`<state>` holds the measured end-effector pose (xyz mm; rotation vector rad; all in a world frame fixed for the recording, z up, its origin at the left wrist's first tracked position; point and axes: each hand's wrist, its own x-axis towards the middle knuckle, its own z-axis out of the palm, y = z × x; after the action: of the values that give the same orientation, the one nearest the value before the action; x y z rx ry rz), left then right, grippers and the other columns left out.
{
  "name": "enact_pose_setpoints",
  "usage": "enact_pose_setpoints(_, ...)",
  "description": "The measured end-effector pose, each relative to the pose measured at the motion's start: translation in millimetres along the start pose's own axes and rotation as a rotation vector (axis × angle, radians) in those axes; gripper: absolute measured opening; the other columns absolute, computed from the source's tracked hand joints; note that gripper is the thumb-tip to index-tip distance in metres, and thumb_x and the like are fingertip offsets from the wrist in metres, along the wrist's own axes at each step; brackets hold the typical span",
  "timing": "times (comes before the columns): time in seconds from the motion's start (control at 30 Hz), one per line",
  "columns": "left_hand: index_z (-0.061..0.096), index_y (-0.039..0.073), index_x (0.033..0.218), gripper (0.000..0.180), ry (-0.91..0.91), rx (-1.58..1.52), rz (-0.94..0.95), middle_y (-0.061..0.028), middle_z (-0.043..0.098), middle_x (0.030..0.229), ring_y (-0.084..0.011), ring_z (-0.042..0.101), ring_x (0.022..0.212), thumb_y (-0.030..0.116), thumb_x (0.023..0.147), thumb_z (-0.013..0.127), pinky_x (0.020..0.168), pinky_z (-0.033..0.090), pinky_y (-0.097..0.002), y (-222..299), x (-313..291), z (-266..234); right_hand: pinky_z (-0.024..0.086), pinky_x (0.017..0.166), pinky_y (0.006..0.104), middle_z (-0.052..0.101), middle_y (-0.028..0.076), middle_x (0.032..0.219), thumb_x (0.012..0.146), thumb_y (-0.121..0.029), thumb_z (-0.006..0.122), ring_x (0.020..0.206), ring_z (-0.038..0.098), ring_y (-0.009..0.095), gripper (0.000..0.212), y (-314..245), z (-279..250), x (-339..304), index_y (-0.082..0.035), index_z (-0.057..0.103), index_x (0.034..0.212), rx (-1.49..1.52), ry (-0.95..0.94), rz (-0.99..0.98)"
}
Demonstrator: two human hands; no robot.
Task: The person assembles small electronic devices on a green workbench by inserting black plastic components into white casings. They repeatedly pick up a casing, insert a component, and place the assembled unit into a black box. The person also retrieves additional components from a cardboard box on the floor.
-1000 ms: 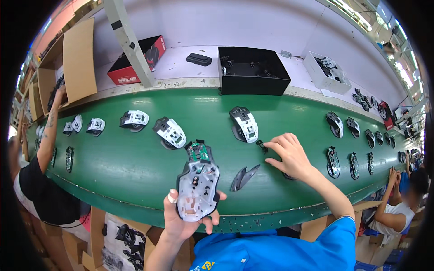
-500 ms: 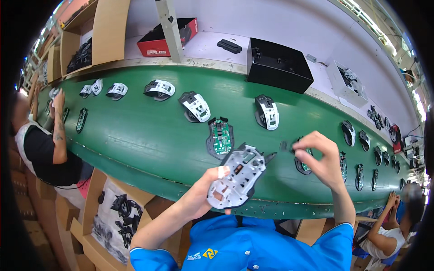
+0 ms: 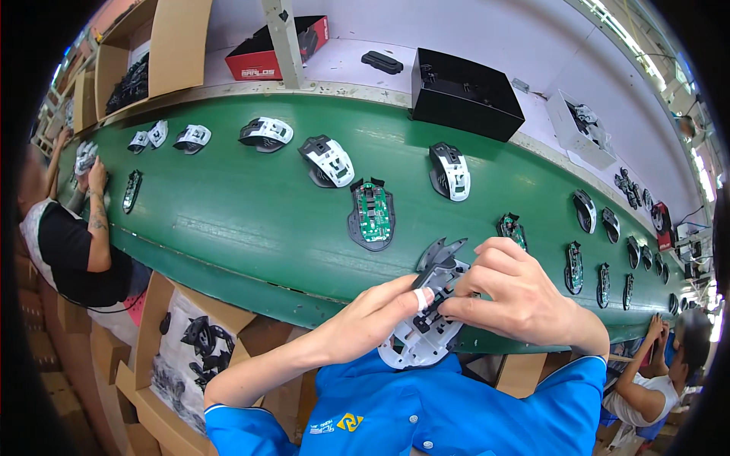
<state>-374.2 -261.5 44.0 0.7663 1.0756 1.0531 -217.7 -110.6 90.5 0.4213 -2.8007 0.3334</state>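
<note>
Low in front of me, my left hand [image 3: 378, 318] grips a computer mouse's upper shell [image 3: 414, 346], its pale grey inner side facing up and dark side parts at its far end. A white wrap shows on a finger of this hand. My right hand [image 3: 511, 298] bends over the same shell, thumb and fingers pinched together at its inside; whatever they pinch is hidden. Beyond the hands lies a dark mouse base with a green circuit board [image 3: 372, 216]. A second base with a board [image 3: 513, 228] sits just past my right hand, partly covered by it.
Several white-and-black mouse shells [image 3: 327, 161] line the green work surface [image 3: 251, 205]. A black box [image 3: 468, 95] and a red box [image 3: 277, 49] stand on the ledge behind. A carton of dark parts [image 3: 144, 365] is at lower left. Co-workers sit at both ends.
My right hand has come from the circuit board at the right to the shell. The shell has tilted and shifted right in my left hand. A small dark piece beside that board is gone from view.
</note>
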Motion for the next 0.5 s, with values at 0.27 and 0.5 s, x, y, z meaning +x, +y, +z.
enact_pose_setpoints(0.27, 0.044, 0.0, 0.125, 0.044, -0.014, 0.103, 0.046, -0.0042, 0.055, 0.1, -0.0093, 0.053, 0.088, 0.013, 0.084, 0.053, 0.071, 0.047, -0.0252, -12.9, 9.5, -1.7, 0.039, 0.069, 0.0323, 0.05, 0.002, 0.084, 0.066, -0.015, 0.066, 0.072, 0.046, 0.019, 0.023, -11.8, -9.9, 2.5, -0.012, 0.066, 0.088, -0.106, -0.142, 0.129)
enact_pose_setpoints(0.5, 0.053, -0.002, 0.115, 0.031, 0.153, 0.272, 0.155, -0.0038, 0.058, 0.097, -0.0075, 0.053, 0.085, 0.003, 0.085, 0.054, 0.074, 0.046, -0.0244, -11.8, 9.3, -3.8, 0.044, 0.066, 0.0342, 0.05, 0.007, 0.091, 0.066, -0.016, 0.073, 0.08, 0.052, 0.024, 0.039, -18.6, -12.5, 4.9, -0.008, 0.06, 0.103, -0.027, 0.055, 0.349)
